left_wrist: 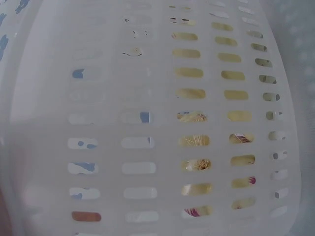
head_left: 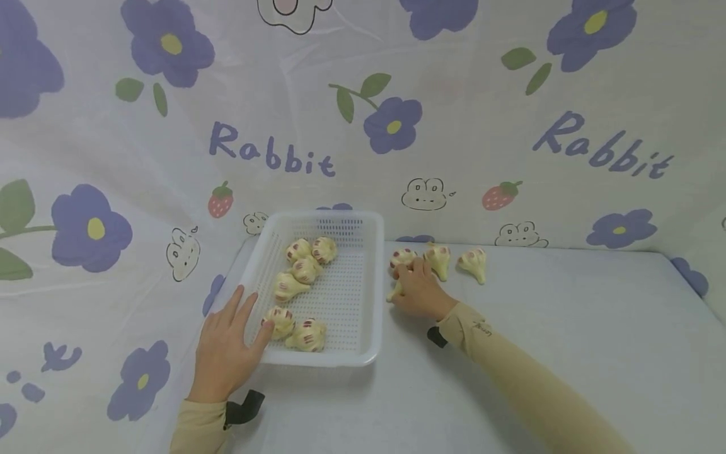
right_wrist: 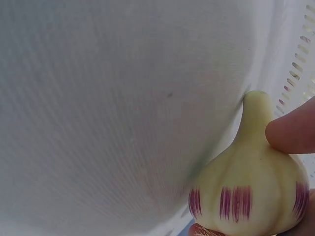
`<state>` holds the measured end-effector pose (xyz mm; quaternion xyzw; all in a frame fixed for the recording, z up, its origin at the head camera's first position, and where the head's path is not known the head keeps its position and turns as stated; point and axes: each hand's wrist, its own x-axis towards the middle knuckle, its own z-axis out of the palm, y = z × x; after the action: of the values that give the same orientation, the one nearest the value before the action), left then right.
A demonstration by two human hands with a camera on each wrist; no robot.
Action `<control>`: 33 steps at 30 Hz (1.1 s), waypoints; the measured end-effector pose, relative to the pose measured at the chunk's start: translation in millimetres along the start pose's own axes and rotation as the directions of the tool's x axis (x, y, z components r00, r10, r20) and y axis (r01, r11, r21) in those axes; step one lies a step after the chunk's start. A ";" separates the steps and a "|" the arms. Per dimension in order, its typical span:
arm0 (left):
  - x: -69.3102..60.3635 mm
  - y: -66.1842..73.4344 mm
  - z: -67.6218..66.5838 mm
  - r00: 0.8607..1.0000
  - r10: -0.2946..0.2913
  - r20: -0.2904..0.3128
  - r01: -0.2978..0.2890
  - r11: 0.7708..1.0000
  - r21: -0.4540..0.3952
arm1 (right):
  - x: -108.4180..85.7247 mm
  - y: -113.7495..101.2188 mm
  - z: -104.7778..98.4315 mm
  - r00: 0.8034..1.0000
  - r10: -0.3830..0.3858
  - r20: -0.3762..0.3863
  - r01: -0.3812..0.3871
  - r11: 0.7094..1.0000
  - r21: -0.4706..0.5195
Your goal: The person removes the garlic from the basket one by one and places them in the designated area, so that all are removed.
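Note:
A white plastic basket [head_left: 371,302] with slotted walls holds several garlic bulbs [head_left: 307,269]. My left hand [head_left: 227,353] rests on its left rim, fingers spread and fairly straight, thumb reaching over the inside near a bulb. In the left wrist view, the basket wall [left_wrist: 162,105] fills most of the picture. To the right of the basket, my right hand [head_left: 422,293] grips a garlic bulb [right_wrist: 246,182] with purple streaks. In the right wrist view the thumb [right_wrist: 295,128] presses at its neck, and a fingertip shows by the root end.
Two more garlic bulbs lie on the white tabletop [head_left: 544,328]: one bulb [head_left: 438,258] just beyond my right hand, another bulb [head_left: 473,261] farther right. A cloth [head_left: 454,107] with purple flowers and "Rabbit" lettering hangs behind the table.

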<state>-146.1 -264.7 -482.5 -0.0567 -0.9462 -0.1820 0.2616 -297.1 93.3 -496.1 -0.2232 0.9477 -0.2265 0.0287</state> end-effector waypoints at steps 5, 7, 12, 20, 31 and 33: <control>0.2 -0.1 0.7 1.000 -0.006 0.012 0.005 1.000 0.010 | 0.1 -0.5 1.3 1.000 0.010 0.001 -0.010 1.000 -0.002; 0.1 -0.3 0.9 1.000 -0.005 0.013 0.005 1.000 0.012 | 0.5 0.2 1.8 1.000 0.012 -0.001 -0.012 1.000 -0.002; -0.3 -0.9 1.8 1.000 -0.003 0.013 0.003 1.000 0.013 | 0.8 1.7 1.8 1.000 0.015 0.003 -0.015 1.000 0.008; -1.1 -1.4 2.9 1.000 0.002 0.010 -0.003 1.000 0.011 | -1.1 3.0 -2.7 1.000 0.010 0.017 -0.010 0.999 -0.034; -1.3 -2.4 3.8 1.000 0.010 -0.001 -0.010 1.000 0.002 | -2.4 -3.7 -26.7 0.999 0.039 -0.014 -0.039 0.999 0.003; -0.8 -2.4 3.7 1.000 0.010 0.003 -0.010 1.000 0.005 | -5.7 -7.5 -35.5 0.999 0.041 -0.017 -0.041 0.999 0.019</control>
<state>-147.6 -265.5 -486.6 -0.0612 -0.9467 -0.1782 0.2615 -294.4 104.6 -461.2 -0.2015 0.9501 -0.2365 0.0273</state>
